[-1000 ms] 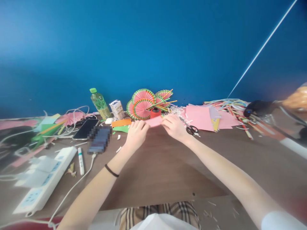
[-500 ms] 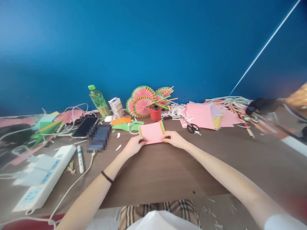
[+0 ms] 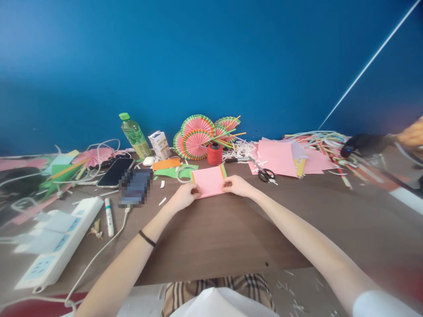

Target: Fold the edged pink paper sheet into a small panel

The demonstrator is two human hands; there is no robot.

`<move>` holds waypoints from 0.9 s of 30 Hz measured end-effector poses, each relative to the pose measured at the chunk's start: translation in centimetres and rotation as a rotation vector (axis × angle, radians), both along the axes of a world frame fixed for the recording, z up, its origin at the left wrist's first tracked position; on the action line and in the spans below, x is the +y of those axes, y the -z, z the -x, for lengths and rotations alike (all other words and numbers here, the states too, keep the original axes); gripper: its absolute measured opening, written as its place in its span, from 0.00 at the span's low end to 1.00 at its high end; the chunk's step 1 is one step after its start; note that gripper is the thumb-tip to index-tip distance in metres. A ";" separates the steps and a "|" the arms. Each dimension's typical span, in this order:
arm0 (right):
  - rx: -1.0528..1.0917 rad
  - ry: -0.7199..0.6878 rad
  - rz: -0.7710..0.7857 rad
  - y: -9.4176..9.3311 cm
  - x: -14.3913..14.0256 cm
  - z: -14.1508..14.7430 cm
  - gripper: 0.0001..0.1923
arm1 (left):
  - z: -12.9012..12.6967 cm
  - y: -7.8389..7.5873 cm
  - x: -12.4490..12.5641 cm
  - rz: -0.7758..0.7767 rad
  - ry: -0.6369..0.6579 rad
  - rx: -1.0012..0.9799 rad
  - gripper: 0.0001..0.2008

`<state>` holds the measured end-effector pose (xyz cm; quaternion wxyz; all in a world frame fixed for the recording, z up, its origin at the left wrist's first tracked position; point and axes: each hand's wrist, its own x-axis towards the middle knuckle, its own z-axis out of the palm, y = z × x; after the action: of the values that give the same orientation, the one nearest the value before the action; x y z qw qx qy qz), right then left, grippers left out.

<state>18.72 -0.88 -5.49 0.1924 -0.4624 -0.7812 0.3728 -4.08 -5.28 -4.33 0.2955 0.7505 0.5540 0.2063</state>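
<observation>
A sheet of pink paper (image 3: 209, 180) with orange and green strips along its left and right sides lies on the brown table in front of me. Its near edge looks folded in a narrow band. My left hand (image 3: 187, 195) pinches the near left corner between thumb and fingers. At the near right corner, my right hand (image 3: 238, 186) grips the same paper in a like pinch. Just behind the sheet stands a red spool of thread (image 3: 214, 154). Finished pleated paper fans (image 3: 197, 137), pink with green and orange rims, lean against the blue wall.
Black scissors (image 3: 265, 175) lie right of the paper, near stacked pink sheets (image 3: 276, 157). Left are a green bottle (image 3: 133, 135), a small carton (image 3: 160, 145), two phones, one a black phone (image 3: 116, 172), a marker (image 3: 109, 217) and a white power strip (image 3: 62, 242) with cables. Paper scraps are scattered about.
Both hands keep hold of the paper's near corners, with only slight finger movement. The whole view has shifted a little.
</observation>
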 end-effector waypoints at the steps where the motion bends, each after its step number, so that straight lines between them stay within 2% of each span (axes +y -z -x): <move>1: -0.011 0.001 -0.005 0.0 0.0 0.0 0.02 | -0.1 -0.1 -0.1 -0.004 0.000 0.012 0.02; 5: -0.042 -0.005 -0.017 0.1 -0.1 0.2 0.02 | -0.3 -0.1 -0.3 -0.016 0.018 0.074 0.03; 8: -0.063 -0.018 -0.109 0.3 -0.5 0.3 0.03 | -0.4 0.3 -0.5 -0.070 0.035 0.110 0.04; 11: -0.104 -0.080 -0.294 0.4 -0.9 0.1 0.03 | -0.6 0.9 -1.0 -0.232 0.116 0.167 0.08; 15: -0.145 -0.169 -0.423 0.5 -1.3 -0.4 0.02 | -0.6 1.4 -1.9 -0.448 0.248 0.453 0.13; 17: -0.143 -0.200 -0.470 0.7 -1.4 -0.9 0.03 | -0.4 1.5 -2.3 -0.511 0.258 0.534 0.14; 23: -0.175 -0.257 -0.656 1.6 -1.3 -2.5 0.07 | 0.9 2.1 -2.2 -0.672 0.262 0.514 0.11; 27: -0.301 -0.238 -0.836 1.8 -1.3 -2.5 0.10 | 1.1 2.4 -1.8 -0.832 0.310 0.656 0.11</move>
<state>21.24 -2.21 -7.26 0.2029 -0.3012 -0.9314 -0.0263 -5.19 -7.03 -6.77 -0.1873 0.9017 0.3716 0.1172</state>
